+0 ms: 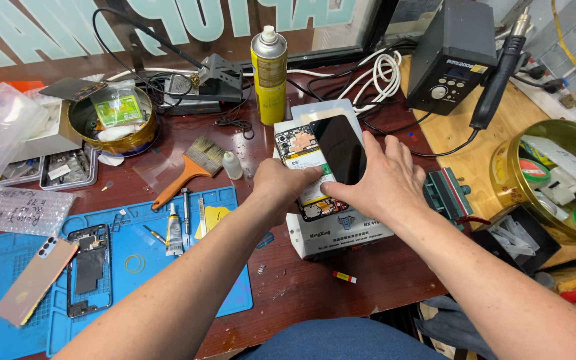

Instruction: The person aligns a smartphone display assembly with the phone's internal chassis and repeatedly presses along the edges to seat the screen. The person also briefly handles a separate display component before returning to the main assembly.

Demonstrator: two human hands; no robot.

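So the phone (305,175) sits on the white heating plate (335,230) mid-table, back open with its circuit board and battery exposed. Its glossy black screen panel (339,148) is lifted partway and tilted, not fully off yet by the look of it. Left hand (280,183) presses down on the phone body, fingers closed against it; right hand (381,177) has its grip spread, fingertips on the panel's edge. Off to the left, a bare frame (89,269) and a matte pinkish back cover (33,280) lie on the blue rubbery mat (168,267). Wooden-handled brush (188,168) and a yellow spray can (269,73) are near.
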